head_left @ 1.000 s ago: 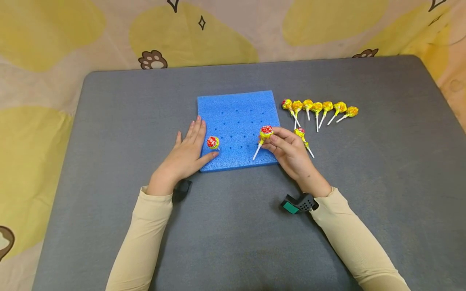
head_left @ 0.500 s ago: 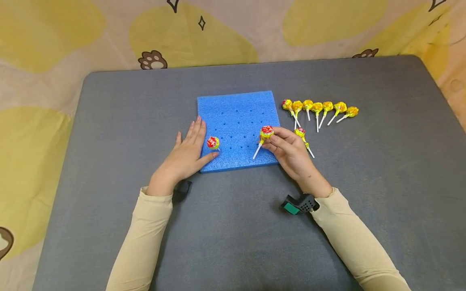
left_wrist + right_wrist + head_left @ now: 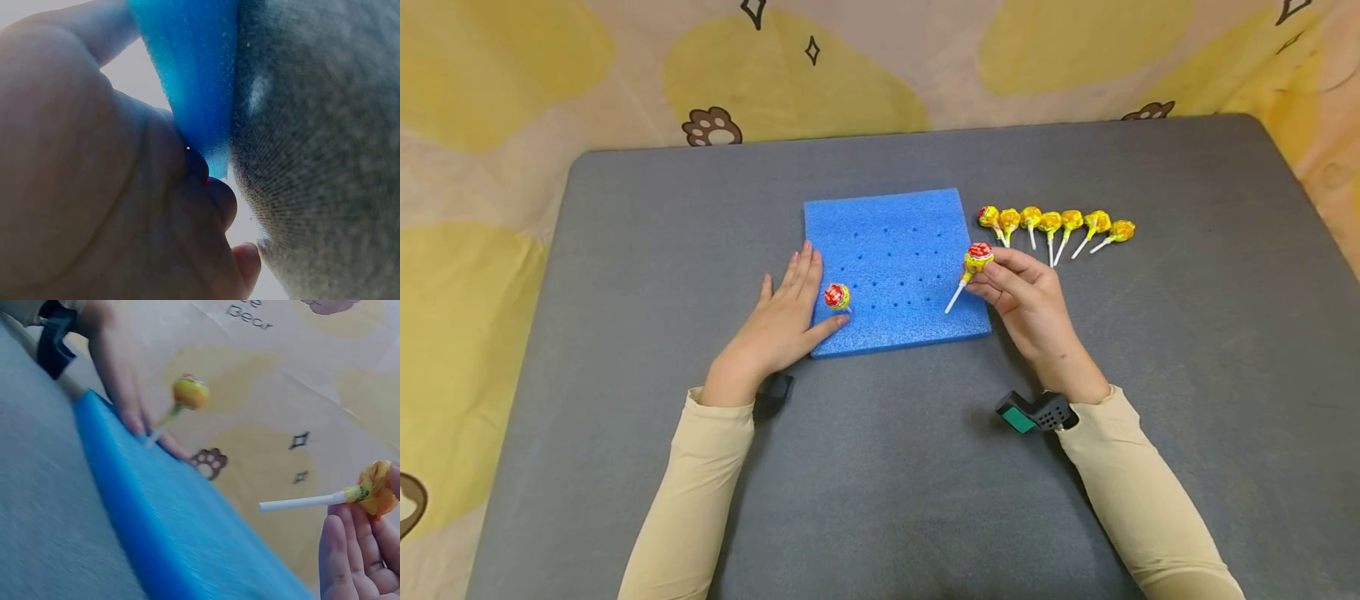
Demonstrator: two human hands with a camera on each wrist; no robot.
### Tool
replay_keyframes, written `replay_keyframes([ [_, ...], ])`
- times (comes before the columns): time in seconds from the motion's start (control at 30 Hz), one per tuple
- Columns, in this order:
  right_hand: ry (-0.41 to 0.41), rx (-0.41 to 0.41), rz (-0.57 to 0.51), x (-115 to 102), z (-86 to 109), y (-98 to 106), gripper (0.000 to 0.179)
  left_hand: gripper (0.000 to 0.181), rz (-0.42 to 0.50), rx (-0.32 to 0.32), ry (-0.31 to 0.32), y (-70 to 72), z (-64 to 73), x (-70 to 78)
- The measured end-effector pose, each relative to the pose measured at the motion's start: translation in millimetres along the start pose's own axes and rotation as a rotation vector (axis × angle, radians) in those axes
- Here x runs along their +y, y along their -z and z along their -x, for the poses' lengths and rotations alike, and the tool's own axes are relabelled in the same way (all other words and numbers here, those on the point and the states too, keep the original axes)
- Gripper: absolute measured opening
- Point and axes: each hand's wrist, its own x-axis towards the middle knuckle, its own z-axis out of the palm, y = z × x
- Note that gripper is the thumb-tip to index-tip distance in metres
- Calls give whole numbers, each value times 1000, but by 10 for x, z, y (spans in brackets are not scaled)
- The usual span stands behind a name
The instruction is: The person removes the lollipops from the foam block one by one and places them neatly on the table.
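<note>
A blue foam board (image 3: 887, 325) dotted with small holes lies on the table. My left hand (image 3: 778, 321) rests along its left edge, fingers straight and thumb over the front left corner. Beside that thumb a lollipop (image 3: 837, 296) in a red and yellow wrapper stands with its stick in the foam, as the right wrist view also shows. Over the board's right part, my right hand (image 3: 1033, 304) pinches another lollipop (image 3: 978, 257) by its wrapped head. Its bare white stick (image 3: 300, 502) points away from the fingers, down and left in the head view.
Right of the board, several yellow-wrapped lollipops (image 3: 1071, 220) lie in a row on the grey table (image 3: 880, 467). My right hand hides some of that area. A patterned cloth (image 3: 850, 75) hangs behind the table.
My right hand has moved right and slightly away from me with the lollipop, now covering the loose lollipop that lay below the row. My left hand stays put.
</note>
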Motion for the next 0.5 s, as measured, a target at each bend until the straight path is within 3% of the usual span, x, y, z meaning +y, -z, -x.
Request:
replay_keyframes([
  [0.2, -64, 53, 67, -188, -18, 138, 19, 89, 8, -8, -2, 8, -2, 2],
  [0.5, -190, 20, 117, -473, -30, 372, 19, 89, 10, -12, 0, 12, -2, 1],
])
